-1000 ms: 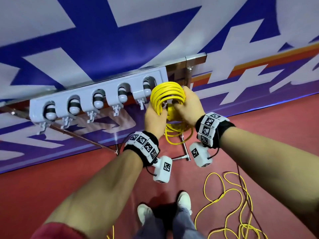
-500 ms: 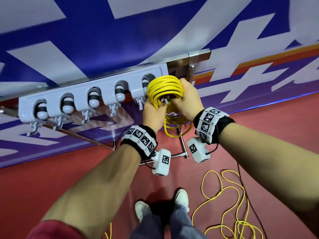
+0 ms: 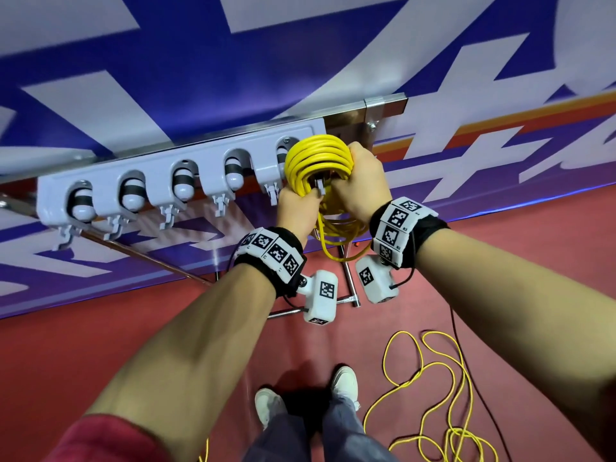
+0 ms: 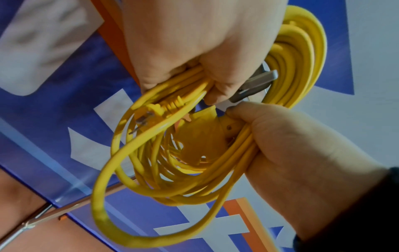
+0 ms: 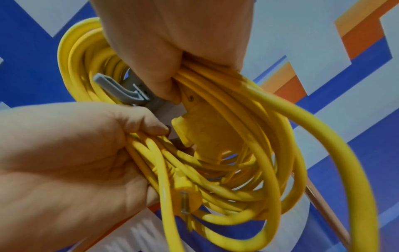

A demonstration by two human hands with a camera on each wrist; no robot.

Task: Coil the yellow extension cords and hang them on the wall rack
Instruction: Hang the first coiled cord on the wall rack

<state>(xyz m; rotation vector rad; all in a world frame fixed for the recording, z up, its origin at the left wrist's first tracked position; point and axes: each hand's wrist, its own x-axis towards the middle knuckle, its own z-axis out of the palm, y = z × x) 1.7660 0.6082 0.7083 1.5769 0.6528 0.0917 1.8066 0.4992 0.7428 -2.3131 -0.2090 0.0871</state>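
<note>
Both hands (image 3: 328, 198) grip coiled yellow cord (image 3: 318, 160) at rack's (image 3: 173, 161) right-end hook (image 5: 121, 90).

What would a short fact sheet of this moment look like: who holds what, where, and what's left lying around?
left hand: grips one side of the coiled yellow cord
right hand: grips the other side of it
coil position: at the right end of the grey wall rack, a grey hook poking through its middle
hung yet: cannot tell
on floor: a second loose yellow cord on the red floor
</note>
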